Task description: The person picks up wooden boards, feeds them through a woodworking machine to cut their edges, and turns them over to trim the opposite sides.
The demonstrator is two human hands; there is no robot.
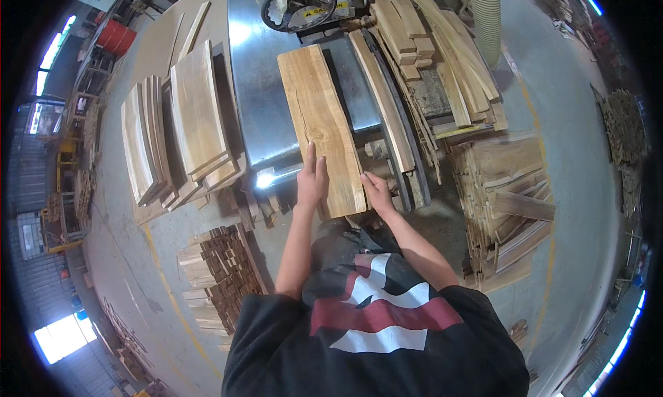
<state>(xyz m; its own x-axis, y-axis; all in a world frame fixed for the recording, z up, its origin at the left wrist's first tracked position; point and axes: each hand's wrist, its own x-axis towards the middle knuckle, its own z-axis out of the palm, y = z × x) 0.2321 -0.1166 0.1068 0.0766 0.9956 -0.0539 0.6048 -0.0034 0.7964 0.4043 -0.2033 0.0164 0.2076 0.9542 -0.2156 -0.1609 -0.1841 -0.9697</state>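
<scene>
A pale brown wooden board (330, 128) lies lengthwise in front of me over the metal machine table, its near end jutting past the table's front edge. A knot and a dark crack mark its face. My left hand (313, 181) holds the board's left edge, one finger stretched along the top face; its other fingers are partly hidden. On the opposite edge, close to the near corner, my right hand (378, 192) grips with the thumb on top and the remaining fingers out of sight.
The shiny machine table (266, 114) carries a black handwheel (298, 25) at its far end. Stacked boards (200, 114) stand at the left, wood pieces (404, 34) at the far right. Offcut piles (507, 210) lie right and left on the floor. A ribbed hose (485, 21) hangs at the back.
</scene>
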